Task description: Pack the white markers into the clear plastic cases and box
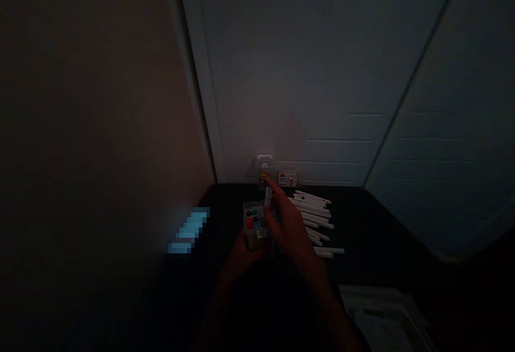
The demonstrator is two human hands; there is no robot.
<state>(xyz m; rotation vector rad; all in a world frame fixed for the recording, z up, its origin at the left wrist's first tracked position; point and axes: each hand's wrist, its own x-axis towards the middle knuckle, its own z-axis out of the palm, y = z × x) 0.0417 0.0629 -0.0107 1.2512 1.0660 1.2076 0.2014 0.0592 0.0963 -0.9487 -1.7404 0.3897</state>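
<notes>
My left hand (246, 253) is wrapped around the lower part of a clear plastic case (257, 232) near the middle of the dark table. Several markers (250, 222) stand in the case, their coloured ends showing red, orange, blue and green. Above the case's right side, my right hand (286, 220) pinches a white marker (268, 195) held upright between thumb and fingers. Whether its lower end is inside the case is hidden by the hand. Several more white markers (316, 213) lie in a loose row to the right, partly behind my right hand and forearm.
Against the wall stand a clear container (264, 165) and a small box with a printed label (288, 179). A blurred, glowing rectangle (189, 231) lies to the left. At the lower right is a pale tray-like object (374, 295). The scene is dim.
</notes>
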